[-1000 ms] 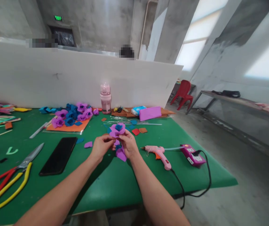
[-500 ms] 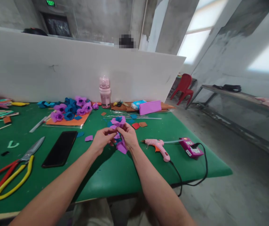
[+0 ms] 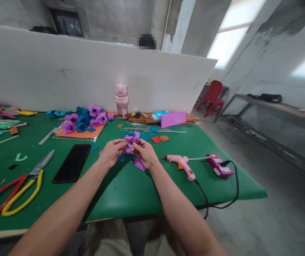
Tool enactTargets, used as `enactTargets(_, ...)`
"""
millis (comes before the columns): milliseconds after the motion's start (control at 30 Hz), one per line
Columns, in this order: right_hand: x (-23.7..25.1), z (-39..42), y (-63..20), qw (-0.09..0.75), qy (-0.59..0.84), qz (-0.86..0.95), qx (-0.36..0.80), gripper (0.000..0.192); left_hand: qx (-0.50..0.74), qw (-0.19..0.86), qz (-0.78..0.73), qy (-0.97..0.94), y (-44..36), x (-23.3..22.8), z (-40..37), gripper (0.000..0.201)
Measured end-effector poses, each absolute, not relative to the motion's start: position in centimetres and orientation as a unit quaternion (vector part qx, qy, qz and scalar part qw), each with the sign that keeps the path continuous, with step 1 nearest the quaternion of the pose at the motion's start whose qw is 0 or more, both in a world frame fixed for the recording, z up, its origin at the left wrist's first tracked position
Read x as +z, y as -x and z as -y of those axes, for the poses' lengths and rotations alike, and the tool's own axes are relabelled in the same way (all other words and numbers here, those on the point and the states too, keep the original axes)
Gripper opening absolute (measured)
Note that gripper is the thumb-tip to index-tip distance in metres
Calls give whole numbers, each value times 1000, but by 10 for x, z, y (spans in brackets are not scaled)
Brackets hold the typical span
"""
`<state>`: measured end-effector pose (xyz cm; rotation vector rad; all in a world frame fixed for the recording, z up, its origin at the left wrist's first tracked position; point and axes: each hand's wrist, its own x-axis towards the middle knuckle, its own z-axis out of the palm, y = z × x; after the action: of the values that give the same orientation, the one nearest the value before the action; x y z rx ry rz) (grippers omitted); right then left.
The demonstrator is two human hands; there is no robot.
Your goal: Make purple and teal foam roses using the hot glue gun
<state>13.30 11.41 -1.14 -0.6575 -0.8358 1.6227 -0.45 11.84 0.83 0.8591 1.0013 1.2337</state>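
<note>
Between my two hands is a purple paper flower (image 3: 133, 137) with a blue centre, held just above the green table. My left hand (image 3: 113, 152) pinches its left side with closed fingers. On the other side, my right hand (image 3: 145, 153) has thumb and fingers closed on the flower's petals. Loose purple petals (image 3: 140, 164) and blue pieces lie beneath and around the hands. To the right of my right hand, a pink hot glue gun (image 3: 180, 163) lies on its side with a glue stick in its back.
A purple power strip (image 3: 220, 166) with a black cable sits at the right. Left are a black phone (image 3: 71, 163) and red-and-yellow scissors (image 3: 21, 188). Behind stand finished purple and blue flowers (image 3: 84, 119), a pink bottle (image 3: 122, 101) and a white board (image 3: 88, 74).
Both hands still hold the flower; its bloom has tilted and its petals look turned. The fingers have shifted slightly on it. The whole view has moved a little.
</note>
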Motion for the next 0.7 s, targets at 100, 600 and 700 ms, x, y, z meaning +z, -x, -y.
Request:
enactTargets(100,-12,-114,-132,566,280,359,687,29,541,627,-431,-358,4,7,-119,33)
enactTargets(600,-13,-116,-129,603,306,360,642,26,565,590,-424,-392,-3,5,-117,28)
enactTargets(700,-12,-116,-128,609,307,355,640,27,569,589,-421,-389,-3,6,-117,26)
